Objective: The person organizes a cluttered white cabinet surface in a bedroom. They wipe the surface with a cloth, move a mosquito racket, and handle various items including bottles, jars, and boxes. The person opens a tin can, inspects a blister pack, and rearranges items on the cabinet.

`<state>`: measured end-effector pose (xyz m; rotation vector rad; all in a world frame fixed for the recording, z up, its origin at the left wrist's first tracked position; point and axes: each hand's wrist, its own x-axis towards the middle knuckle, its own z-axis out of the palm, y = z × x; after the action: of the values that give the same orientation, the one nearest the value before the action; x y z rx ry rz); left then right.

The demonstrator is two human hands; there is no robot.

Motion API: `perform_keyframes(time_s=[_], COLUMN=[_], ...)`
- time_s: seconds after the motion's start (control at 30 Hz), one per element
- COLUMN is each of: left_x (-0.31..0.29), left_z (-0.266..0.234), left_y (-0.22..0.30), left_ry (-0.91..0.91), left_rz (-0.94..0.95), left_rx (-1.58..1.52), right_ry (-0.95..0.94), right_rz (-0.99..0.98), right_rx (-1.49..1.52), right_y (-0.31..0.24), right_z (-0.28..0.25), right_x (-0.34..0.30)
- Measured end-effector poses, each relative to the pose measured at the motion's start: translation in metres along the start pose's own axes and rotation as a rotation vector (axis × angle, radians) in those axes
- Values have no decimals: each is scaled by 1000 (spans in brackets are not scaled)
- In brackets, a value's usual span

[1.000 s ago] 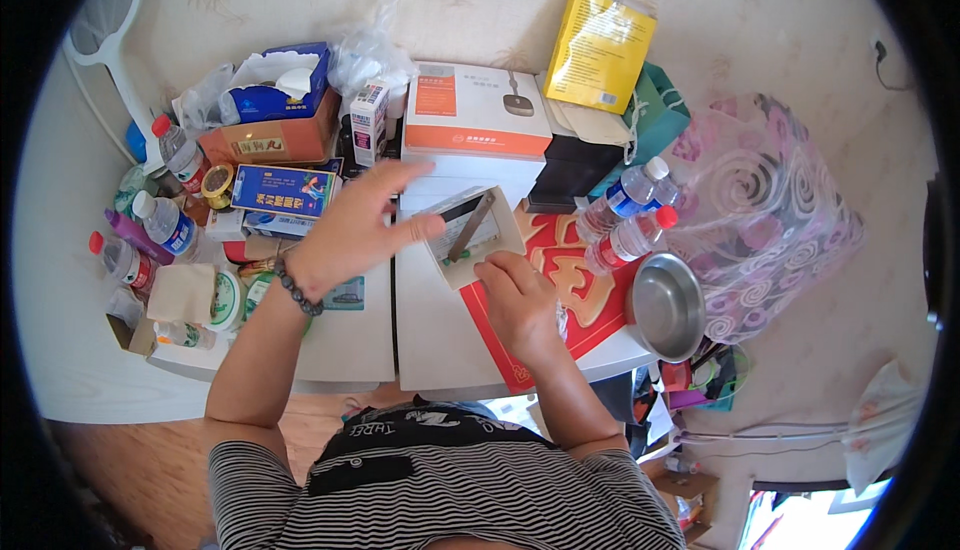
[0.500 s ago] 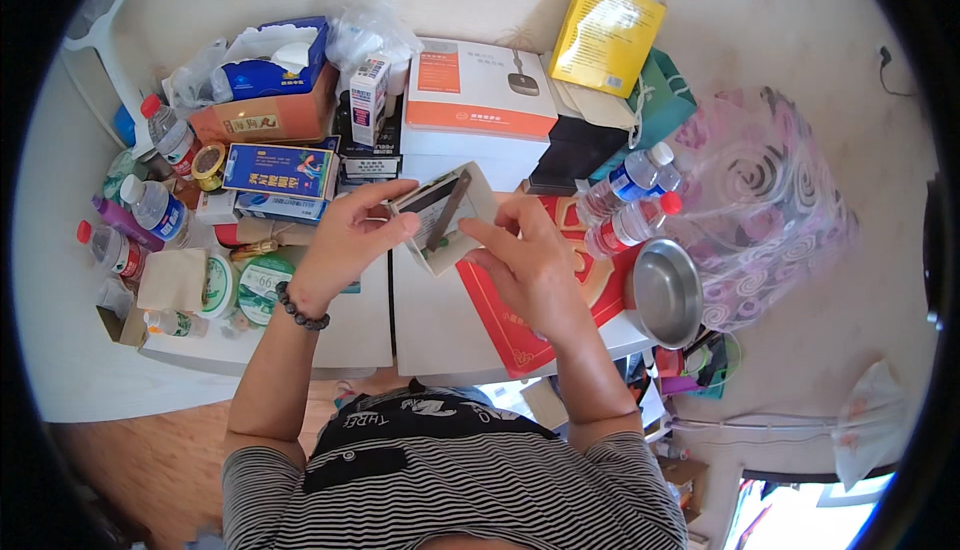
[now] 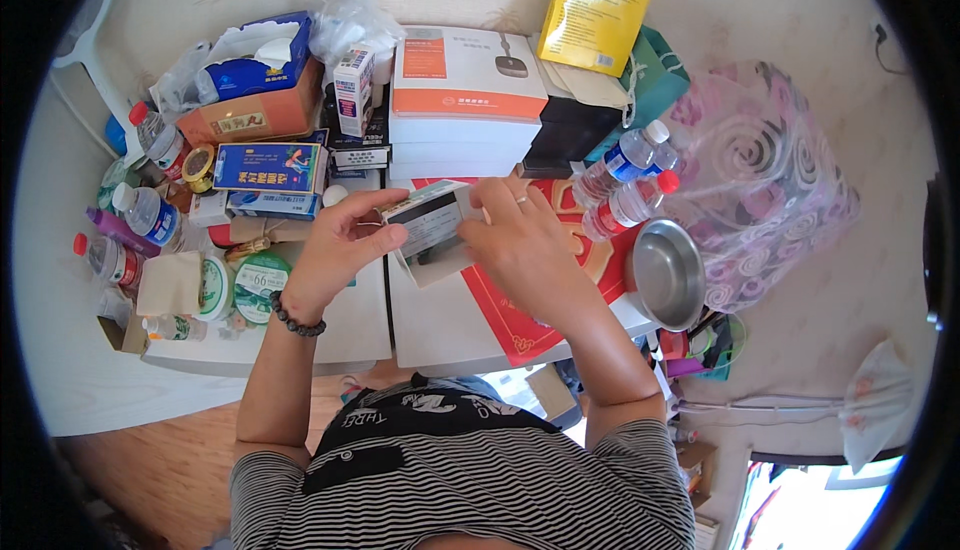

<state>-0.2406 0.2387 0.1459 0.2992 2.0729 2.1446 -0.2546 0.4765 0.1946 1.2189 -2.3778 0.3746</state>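
Note:
My left hand (image 3: 340, 255) grips the left side of a small open white box (image 3: 428, 268), thumb and fingers on its edge. The box is tilted, its open side toward me, and a dark and grey printed panel (image 3: 432, 222) shows inside it. At the box's right edge is my right hand (image 3: 522, 250), its fingers curled closed and a ring on one of them. Whatever those fingers hold is hidden behind the hand. Below the box and right hand lies a red sheet with gold print (image 3: 500, 315) on the white table (image 3: 430, 340).
A white and orange box (image 3: 468, 75) stands behind my hands, with a yellow box (image 3: 597, 10) to its right. Plastic bottles (image 3: 620, 175) and a metal bowl (image 3: 668, 275) are at the right. Cartons, bottles and tubs (image 3: 262, 288) crowd the left side.
A brown strip that lay across the inside of the box no longer shows there. My right hand has risen slightly, its fingers more closed. The box has turned and shows its printed panel.

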Motion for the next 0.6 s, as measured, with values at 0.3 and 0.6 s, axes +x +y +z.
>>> perform_keyframes(time_s=[0.3,0.6], left_x=[4,8], left_z=[23,20], left_y=[-4,-17], left_ry=[43,36], left_rz=[140,96], left_rx=[136,62], right_ry=[-192,-69], right_rz=[-33,-7], right_rx=[-288,-110], right_y=[-16,-10], right_z=[25,31], right_x=[9,1])
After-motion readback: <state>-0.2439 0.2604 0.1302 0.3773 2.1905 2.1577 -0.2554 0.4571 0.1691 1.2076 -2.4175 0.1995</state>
